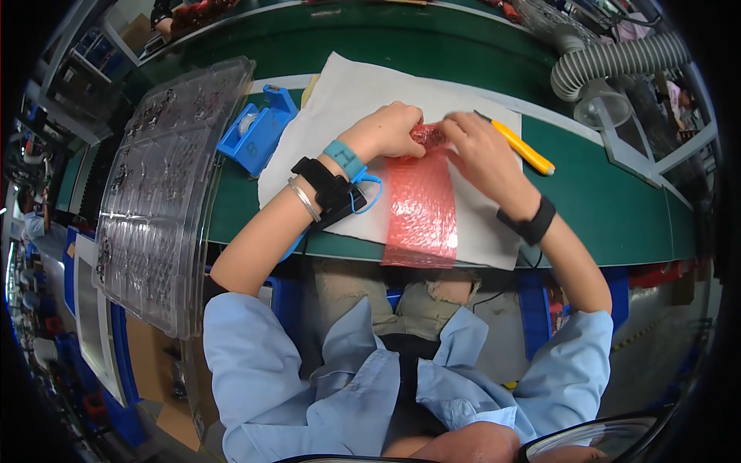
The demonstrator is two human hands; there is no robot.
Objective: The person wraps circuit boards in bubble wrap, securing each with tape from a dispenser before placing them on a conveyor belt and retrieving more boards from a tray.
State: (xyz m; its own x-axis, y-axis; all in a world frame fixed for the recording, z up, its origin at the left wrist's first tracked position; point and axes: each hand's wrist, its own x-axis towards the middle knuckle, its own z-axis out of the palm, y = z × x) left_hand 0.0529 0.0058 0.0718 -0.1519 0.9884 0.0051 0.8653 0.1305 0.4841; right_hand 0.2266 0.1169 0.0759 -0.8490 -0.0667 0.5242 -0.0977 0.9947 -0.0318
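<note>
A strip of pink bubble wrap (421, 208) lies on a white sheet (347, 92), its near end hanging over the table's front edge. The far end is bunched into a small roll. My left hand (386, 130) is closed on the left side of that roll, thumb toward me. On its right side my right hand (482, 150) has its fingers bent against the bubble wrap, slightly blurred. What lies inside the roll, if anything, cannot be made out. Beside my right hand rests a yellow-handled utility knife (525, 149).
Stacked clear plastic trays (154, 193) with small parts stand at the left. A blue tape dispenser (258, 131) sits beside the sheet on the green table (610, 208). A grey ribbed hose (617, 62) with a clear hood reaches in at the far right.
</note>
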